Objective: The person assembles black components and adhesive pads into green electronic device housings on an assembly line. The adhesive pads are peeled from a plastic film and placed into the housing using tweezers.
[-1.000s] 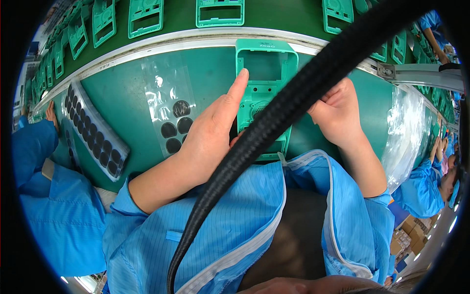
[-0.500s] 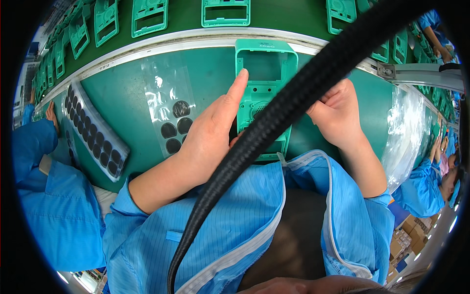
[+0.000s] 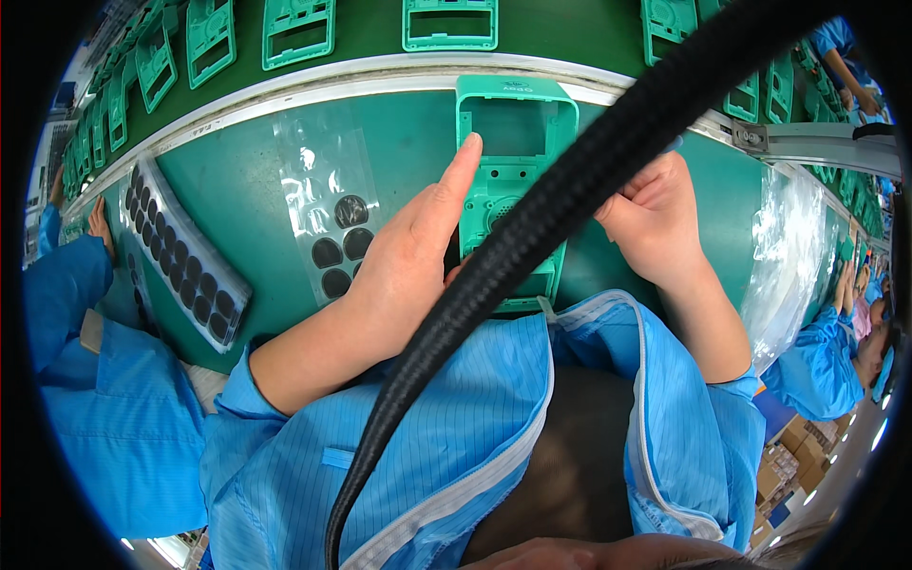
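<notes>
Housing of green plastic [image 3: 508,180] is set on the green worktop [image 3: 237,171] right in front of the person, with its inner side facing up and a big window at the far end. Its left edge is met by the left hand [image 3: 404,242], one finger stretched out straight to the window's corner, the rest bent and partly covered, so whether anything is actually gripped can't be told. On the other side, the right hand [image 3: 657,218] is held curled, fingertips drawn in close; what's pinched there, if anything, is blocked by a fat black cable [image 3: 532,228] slung across the view.

Best guess on the step: the housing is being steadied by the left while some close work is done by the right. For the next move, a steady housing and a careful right hand are called for, imo.

Further out, a clear sheet [image 3: 328,171] with black discs [image 3: 351,210] is laid just left of the left hand, and a disc-covered strip [image 3: 185,252] is placed beyond it. Similar green frames [image 3: 449,27] are lined up past the white rail [image 3: 256,104].
</notes>
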Demonstrator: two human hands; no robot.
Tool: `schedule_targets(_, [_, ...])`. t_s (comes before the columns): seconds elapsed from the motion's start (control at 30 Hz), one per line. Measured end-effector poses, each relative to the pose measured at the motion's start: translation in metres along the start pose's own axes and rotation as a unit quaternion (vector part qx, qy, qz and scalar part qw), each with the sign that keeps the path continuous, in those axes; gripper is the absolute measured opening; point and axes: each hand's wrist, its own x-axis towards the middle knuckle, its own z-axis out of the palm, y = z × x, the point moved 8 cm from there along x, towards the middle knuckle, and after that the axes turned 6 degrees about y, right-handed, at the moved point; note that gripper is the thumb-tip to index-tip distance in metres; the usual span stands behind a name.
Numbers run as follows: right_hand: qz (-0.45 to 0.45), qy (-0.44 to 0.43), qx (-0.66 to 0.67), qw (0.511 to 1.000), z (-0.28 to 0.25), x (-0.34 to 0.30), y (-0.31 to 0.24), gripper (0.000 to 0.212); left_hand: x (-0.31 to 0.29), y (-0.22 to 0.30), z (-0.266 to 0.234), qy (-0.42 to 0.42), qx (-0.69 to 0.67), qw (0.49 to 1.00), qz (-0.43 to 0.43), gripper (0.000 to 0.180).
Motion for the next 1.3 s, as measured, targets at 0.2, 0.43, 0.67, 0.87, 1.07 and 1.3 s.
schedule_targets(0.2, [-0.005,0.002,0.004,1.000,-0.001,0.001,0.002,0.017,0.001,-0.001,0.001,-0.004,0.002,1.000,-0.015,0.089])
schedule_targets(0.43, [-0.020,0.001,0.021,1.000,-0.005,0.001,0.003,0.017,0.002,0.005,0.003,-0.002,0.008,1.000,-0.018,0.089])
schedule_targets(0.67, [-0.019,0.003,0.019,1.000,-0.006,0.001,0.003,0.016,0.003,0.004,0.004,-0.011,0.014,1.000,-0.020,0.089])
schedule_targets(0.87, [-0.016,0.001,0.009,1.000,-0.009,0.001,0.002,0.016,0.004,0.007,0.005,-0.017,0.011,0.999,-0.033,0.088])
schedule_targets(1.07, [-0.023,0.011,0.018,0.999,-0.011,0.001,0.003,0.016,0.007,0.008,0.006,-0.033,0.030,0.998,-0.048,0.083])
schedule_targets(1.3, [-0.062,0.023,-0.008,0.998,-0.010,-0.001,-0.002,0.016,0.009,0.016,0.002,-0.002,-0.011,1.000,0.014,0.053])
